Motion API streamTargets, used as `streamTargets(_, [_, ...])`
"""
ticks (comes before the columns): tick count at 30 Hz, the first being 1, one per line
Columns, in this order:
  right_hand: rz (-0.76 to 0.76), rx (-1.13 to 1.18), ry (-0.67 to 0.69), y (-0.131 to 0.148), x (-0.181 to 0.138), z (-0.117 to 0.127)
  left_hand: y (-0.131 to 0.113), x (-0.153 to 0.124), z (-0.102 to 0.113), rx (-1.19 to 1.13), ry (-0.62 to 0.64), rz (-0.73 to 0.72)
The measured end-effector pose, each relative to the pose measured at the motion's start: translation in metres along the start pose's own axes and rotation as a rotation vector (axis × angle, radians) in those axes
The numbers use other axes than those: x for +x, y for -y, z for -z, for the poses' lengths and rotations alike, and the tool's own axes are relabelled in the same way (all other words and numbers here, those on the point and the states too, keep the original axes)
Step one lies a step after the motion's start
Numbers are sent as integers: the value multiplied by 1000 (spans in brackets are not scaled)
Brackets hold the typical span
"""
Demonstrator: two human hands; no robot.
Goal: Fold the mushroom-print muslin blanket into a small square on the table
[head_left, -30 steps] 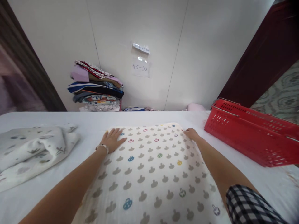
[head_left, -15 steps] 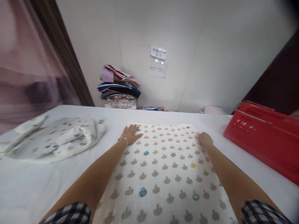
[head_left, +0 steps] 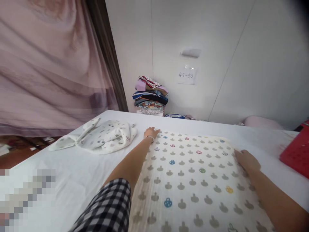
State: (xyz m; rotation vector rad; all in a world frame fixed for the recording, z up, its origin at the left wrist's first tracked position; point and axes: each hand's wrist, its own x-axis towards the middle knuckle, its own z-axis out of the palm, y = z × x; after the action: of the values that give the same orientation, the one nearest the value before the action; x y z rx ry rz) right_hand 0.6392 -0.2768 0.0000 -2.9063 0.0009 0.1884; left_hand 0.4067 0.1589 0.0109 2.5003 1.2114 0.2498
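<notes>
A cream cloth (head_left: 193, 180) printed with small grey and coloured apple shapes lies flat on the white table (head_left: 72, 174). My left hand (head_left: 151, 132) rests on the cloth's far left corner, fingers stretched flat. On the cloth's right edge lies my right hand (head_left: 246, 160), palm down, fingers flat against the fabric. Neither hand holds anything. Both forearms reach over the cloth, with checked sleeves at the bottom.
A crumpled white printed cloth (head_left: 103, 138) lies on the table to the left. A stack of folded clothes (head_left: 150, 95) stands by the wall beyond. A red basket (head_left: 296, 154) sits at the right edge. A pink curtain (head_left: 48, 71) hangs on the left.
The view has swung to the left, bringing the curtain in and pushing the red basket to the edge. My right hand has slid nearer along the cloth's right edge.
</notes>
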Motion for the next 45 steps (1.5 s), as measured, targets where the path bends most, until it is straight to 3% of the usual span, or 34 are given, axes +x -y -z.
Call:
streamTargets(5, [21, 12, -44, -1, 2, -4, -7, 16, -5, -15, 32, 41])
streamTargets(11, [-52, 70, -39, -2, 6, -1, -3, 27, -12, -48, -17, 134])
streamTargets(18, [-10, 90, -44, 1, 6, 2, -2, 25, -14, -93, -37, 81])
streamTargets(28, [115, 245, 14, 25, 35, 8, -3, 33, -9, -126, 5, 114])
streamTargets(40, [2, 299, 12, 32, 73, -2, -2, 38, -11, -154, -45, 200])
streamTargets(45, [77, 299, 4, 32, 73, 5, -3, 37, -11, -169, -53, 198])
